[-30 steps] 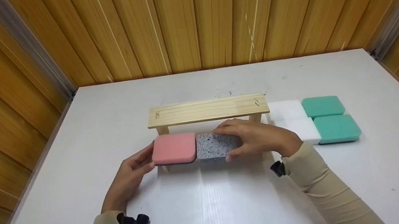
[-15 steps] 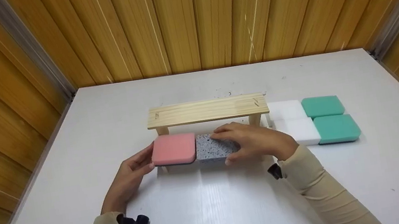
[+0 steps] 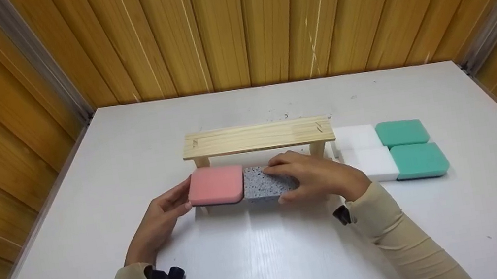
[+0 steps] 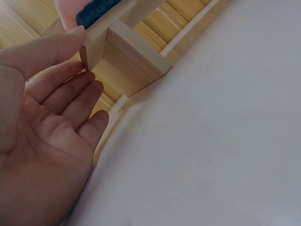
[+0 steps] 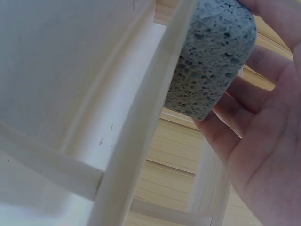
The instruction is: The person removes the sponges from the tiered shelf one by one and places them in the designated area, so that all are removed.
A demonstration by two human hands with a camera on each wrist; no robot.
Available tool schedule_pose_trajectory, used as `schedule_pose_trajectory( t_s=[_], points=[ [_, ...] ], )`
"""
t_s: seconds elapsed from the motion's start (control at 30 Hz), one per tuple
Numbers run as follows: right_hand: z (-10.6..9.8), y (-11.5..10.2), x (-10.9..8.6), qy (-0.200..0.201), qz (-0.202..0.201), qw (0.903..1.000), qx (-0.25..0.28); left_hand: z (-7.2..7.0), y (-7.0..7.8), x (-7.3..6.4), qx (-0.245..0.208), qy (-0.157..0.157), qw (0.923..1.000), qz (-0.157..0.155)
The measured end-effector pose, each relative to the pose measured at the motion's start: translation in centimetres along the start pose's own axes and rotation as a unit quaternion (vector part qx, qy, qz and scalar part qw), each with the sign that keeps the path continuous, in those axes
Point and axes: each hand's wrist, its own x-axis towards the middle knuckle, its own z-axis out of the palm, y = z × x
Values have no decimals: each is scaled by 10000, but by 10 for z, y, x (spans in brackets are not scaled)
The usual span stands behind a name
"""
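1. Rack (image 3: pixel 258 137) on the table (image 3: pixel 259 267), wall (image 3: pixel 221 29) behind
2. On its front shelf (image 5: pixel 146 103): scouring sponge (image 3: pixel 216 185) left, pumice stone (image 3: pixel 265 184) just right
3. Left hand (image 3: pixel 161 219) at the sponge's left end, right hand (image 3: pixel 321 174) at the stone's right
4. Right of the rack: two melamine blocks (image 3: pixel 374 162), then two more scouring sponges (image 3: pixel 419 160)

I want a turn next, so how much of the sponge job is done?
The pink sponge looks done: it lies on the wooden rack. The speckled block is in hand, the right hand holding it beside the pink sponge. Probably to come: two white blocks and two green sponges, on the table.
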Motion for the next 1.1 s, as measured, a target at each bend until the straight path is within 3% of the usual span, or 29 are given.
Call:
schedule_pose_trajectory(
  t_s=[0.43,0.67,1.1],
  points=[
    [4,5,0,179,-85,9998,69,-1,-1,1,-252,-124,9994,216],
    [3,4,-2,252,-239,9993,132,-1,-2,1,-142,-103,9996,207],
    [-1,3,-7,156,-139,9992,342,0,1,0,-53,-64,9999,72]
  ],
)
